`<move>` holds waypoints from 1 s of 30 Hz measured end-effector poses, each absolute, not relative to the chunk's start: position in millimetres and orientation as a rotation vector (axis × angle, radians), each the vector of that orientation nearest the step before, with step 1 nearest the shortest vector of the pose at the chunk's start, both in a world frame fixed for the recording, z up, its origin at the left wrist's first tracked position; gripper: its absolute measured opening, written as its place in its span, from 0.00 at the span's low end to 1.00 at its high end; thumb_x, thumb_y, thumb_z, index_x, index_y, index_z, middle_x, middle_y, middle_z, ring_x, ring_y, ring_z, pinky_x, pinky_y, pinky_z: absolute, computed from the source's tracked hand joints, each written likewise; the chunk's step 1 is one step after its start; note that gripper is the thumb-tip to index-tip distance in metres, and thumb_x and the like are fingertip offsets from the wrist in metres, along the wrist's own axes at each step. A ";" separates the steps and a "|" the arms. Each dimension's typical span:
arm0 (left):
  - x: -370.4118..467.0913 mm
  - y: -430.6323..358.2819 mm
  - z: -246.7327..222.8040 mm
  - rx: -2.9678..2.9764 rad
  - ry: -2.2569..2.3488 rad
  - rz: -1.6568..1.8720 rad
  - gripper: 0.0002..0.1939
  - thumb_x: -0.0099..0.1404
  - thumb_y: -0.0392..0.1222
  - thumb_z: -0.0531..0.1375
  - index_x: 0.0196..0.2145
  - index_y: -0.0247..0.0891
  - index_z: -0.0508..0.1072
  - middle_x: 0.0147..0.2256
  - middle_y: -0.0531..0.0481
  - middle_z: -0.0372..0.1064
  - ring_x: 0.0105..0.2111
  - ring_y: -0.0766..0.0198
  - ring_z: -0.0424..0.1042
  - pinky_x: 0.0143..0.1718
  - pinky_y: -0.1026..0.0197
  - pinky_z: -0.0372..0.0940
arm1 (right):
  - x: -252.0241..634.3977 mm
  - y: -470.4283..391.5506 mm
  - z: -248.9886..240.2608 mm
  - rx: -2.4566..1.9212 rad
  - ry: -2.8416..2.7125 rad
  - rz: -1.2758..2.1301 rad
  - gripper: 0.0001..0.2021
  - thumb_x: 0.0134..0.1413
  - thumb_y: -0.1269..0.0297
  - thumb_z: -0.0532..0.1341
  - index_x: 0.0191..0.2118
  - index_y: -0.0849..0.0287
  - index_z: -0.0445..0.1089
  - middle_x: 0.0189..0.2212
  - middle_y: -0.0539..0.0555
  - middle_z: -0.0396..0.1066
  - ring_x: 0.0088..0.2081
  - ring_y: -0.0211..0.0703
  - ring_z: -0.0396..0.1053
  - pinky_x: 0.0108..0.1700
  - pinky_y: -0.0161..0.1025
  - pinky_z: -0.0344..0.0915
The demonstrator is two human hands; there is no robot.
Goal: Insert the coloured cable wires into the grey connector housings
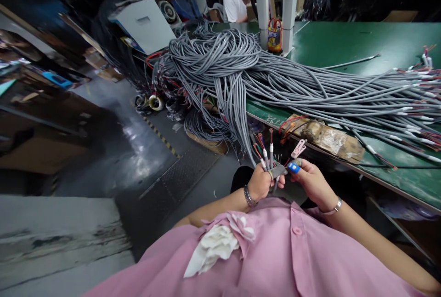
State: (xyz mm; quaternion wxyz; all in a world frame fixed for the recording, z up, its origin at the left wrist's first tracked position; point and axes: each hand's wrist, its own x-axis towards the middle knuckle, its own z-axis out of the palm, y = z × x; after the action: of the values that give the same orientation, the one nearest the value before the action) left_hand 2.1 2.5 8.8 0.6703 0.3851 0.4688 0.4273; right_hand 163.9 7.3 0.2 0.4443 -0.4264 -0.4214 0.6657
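Note:
My left hand (260,184) is closed around several grey cables (271,161). Their white-sleeved ends point up and fan out into thin coloured wires. Grey wrapping covers part of this hand's fingers. Close by on the right, my right hand (313,182) has its thumb and fingers pinched together. At its fingertips is a small blue piece (293,167) with pale spots; whether it is held or worn on a digit I cannot tell. Fine wire strands show between the two hands. A pink clip (298,148) sits just above the right fingertips, by the bench edge.
A large heap of grey cables (220,53) spreads across the green bench (344,42) and hangs over its front edge. Taped cardboard (336,143) lies along that edge. A white post (289,16) and a snack bag (274,36) stand behind. Another person (236,0) sits at the back.

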 end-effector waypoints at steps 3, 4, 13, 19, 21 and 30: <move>0.7 3.8 11.4 0.858 1.039 0.988 0.18 0.54 0.52 0.64 0.27 0.30 0.72 0.18 0.49 0.68 0.15 0.68 0.67 0.14 0.69 0.49 | 173.3 5.6 -9.3 -1.030 -0.947 1.647 0.11 0.48 0.57 0.67 0.28 0.58 0.68 0.22 0.47 0.62 0.24 0.35 0.56 0.29 0.36 0.59; 0.2 4.2 12.6 0.854 1.035 0.991 0.18 0.54 0.52 0.64 0.27 0.30 0.72 0.18 0.49 0.68 0.15 0.69 0.67 0.14 0.68 0.50 | 176.9 6.1 -12.4 -1.017 -0.891 1.652 0.11 0.49 0.57 0.67 0.27 0.57 0.67 0.21 0.46 0.60 0.23 0.34 0.55 0.29 0.35 0.60; 1.9 15.9 29.9 0.972 0.940 0.760 0.22 0.53 0.56 0.64 0.26 0.30 0.73 0.16 0.50 0.66 0.14 0.70 0.64 0.14 0.68 0.47 | 189.5 36.8 -11.3 -0.943 -0.700 1.856 0.20 0.53 0.43 0.58 0.36 0.57 0.71 0.29 0.52 0.68 0.24 0.36 0.60 0.29 0.36 0.64; 3.1 26.6 31.8 1.000 0.883 0.690 0.18 0.51 0.52 0.66 0.26 0.30 0.73 0.16 0.50 0.66 0.13 0.71 0.62 0.13 0.68 0.48 | 178.0 40.1 -5.7 -1.085 -1.017 1.342 0.19 0.55 0.45 0.58 0.30 0.57 0.70 0.23 0.50 0.65 0.24 0.38 0.58 0.28 0.37 0.59; 2.9 29.0 30.8 1.003 0.894 0.679 0.19 0.51 0.53 0.65 0.26 0.30 0.73 0.16 0.51 0.65 0.13 0.71 0.62 0.13 0.68 0.49 | 176.1 39.7 -9.1 -1.156 -1.035 1.193 0.19 0.55 0.44 0.58 0.28 0.56 0.69 0.22 0.51 0.65 0.24 0.39 0.59 0.28 0.37 0.58; 8.1 35.1 25.0 0.982 0.875 0.647 0.19 0.51 0.52 0.66 0.26 0.30 0.73 0.15 0.51 0.65 0.12 0.71 0.61 0.14 0.68 0.51 | 164.3 45.5 3.7 -0.933 -0.871 1.653 0.31 0.45 0.30 0.53 0.36 0.55 0.71 0.26 0.55 0.70 0.30 0.48 0.67 0.30 0.43 0.64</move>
State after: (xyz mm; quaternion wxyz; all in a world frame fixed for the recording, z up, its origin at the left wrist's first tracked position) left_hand 8.1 35.1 25.0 0.7433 0.4482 0.3994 0.2952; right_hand 164.3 45.5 3.7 0.5028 -0.3861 -0.3604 0.6842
